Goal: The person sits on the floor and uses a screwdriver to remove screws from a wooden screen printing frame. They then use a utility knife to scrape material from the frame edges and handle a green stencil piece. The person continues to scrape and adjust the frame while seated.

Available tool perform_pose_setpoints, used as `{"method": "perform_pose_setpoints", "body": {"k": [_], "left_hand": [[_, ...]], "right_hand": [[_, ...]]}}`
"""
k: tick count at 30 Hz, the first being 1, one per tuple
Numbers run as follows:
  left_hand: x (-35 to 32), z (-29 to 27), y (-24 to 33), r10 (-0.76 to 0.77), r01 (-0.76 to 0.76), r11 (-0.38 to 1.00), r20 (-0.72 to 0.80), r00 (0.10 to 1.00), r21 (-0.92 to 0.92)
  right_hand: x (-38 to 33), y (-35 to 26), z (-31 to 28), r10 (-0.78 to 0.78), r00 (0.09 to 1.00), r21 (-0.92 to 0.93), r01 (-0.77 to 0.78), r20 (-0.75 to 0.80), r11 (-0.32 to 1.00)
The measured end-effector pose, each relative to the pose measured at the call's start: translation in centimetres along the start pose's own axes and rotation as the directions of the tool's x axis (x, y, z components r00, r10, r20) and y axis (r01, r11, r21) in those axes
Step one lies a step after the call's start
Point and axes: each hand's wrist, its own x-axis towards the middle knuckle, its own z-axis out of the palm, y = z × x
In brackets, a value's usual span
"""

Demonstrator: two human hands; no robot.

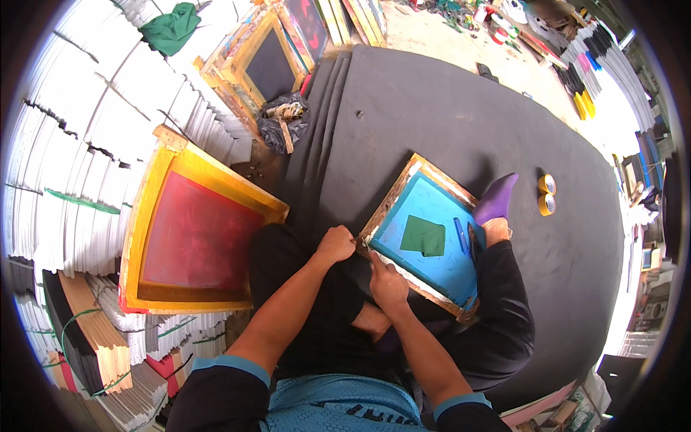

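A wooden screen printing frame (440,285) with blue mesh lies tilted across my folded legs and the black sheet. On its mesh rest a green cloth patch (423,236), a blue pen-like tool (461,236) and a dark slim tool (472,240). My left hand (336,244) is closed at the frame's left corner; whatever it pinches is too small to make out. Close beside it, my right hand (389,284) has its fingers pressed on the near rail by the same corner. My foot in a purple sock (495,199) touches the frame's right side.
A yellow-edged screen frame with red mesh (201,234) leans at my left, before tall stacks of white sheets (65,191). More frames (272,66) and a black plastic bag (283,122) stand farther back. Two yellow tape rolls (547,194) lie on the black sheet (432,93).
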Motion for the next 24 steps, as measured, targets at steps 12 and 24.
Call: {"method": "perform_pose_setpoints", "body": {"k": [12, 24], "left_hand": [[0.3, 0.2, -0.8, 0.027, -0.027, 0.999, 0.004, 1.0, -0.016], [-0.3, -0.8, -0.7, -0.063, 0.065, 0.994, 0.024, 0.998, -0.089]], "right_hand": [[0.5, -1.3, 0.0, 0.022, 1.0, -0.07, -0.02, 0.02, 0.997], [1.2, -0.4, 0.9, 0.131, 0.991, 0.351, -0.134, 0.031, 0.927]]}}
